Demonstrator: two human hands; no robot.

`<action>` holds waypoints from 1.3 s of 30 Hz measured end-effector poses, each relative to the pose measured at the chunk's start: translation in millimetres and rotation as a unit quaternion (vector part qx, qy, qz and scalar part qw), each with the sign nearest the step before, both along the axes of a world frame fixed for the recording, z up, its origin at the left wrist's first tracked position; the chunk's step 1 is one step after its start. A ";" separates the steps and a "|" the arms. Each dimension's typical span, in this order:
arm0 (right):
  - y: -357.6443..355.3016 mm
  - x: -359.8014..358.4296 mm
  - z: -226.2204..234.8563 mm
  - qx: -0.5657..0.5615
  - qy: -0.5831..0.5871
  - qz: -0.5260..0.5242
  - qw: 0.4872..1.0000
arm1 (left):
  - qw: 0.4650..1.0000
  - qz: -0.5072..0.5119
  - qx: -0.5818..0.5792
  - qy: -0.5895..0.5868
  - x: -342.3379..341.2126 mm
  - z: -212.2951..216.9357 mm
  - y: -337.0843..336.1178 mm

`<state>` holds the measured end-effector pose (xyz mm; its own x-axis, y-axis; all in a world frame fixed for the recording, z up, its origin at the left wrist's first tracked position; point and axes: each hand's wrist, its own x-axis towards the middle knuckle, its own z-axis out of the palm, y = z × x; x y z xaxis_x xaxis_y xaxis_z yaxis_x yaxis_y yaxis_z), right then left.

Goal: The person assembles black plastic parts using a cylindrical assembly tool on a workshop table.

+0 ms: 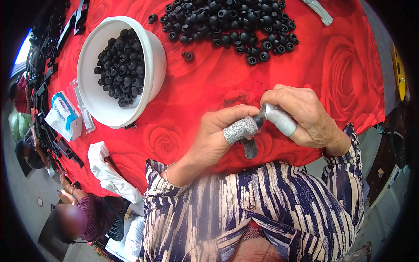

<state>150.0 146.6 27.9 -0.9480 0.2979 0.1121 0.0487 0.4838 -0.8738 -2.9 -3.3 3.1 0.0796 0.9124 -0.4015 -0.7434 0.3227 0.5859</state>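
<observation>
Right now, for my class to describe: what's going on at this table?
The person's left hand pinches a small black piece, while the right hand holds what looks like a metal blade close to it. Similar pieces lie in a white tub to the left and in a heap farther across the red cloth.

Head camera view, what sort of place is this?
Probably a small workshop for handwork on parts: small black parts are heaped on a red cloth, more lie in a white bowl, and another person is beside the table.
</observation>
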 end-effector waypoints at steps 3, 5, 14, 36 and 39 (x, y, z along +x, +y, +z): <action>-0.6 0.1 0.2 -0.007 -0.001 0.004 1.000 | 1.000 -0.002 0.004 -0.001 -0.1 0.5 -0.5; 0.2 0.4 0.8 0.000 -0.006 0.012 1.000 | 1.000 -0.009 0.013 0.018 0.3 -0.6 -0.5; 1.6 1.0 0.9 0.008 -0.006 0.026 1.000 | 0.999 -0.021 0.017 0.019 -0.8 -0.3 0.0; -4.6 -1.8 2.1 0.018 0.064 -0.003 0.998 | 0.989 0.080 -0.013 -0.121 -0.3 -2.3 1.0; -9.7 -5.1 -2.6 0.072 0.123 -0.052 0.988 | 0.986 0.083 -0.001 -0.146 3.7 -8.1 -0.5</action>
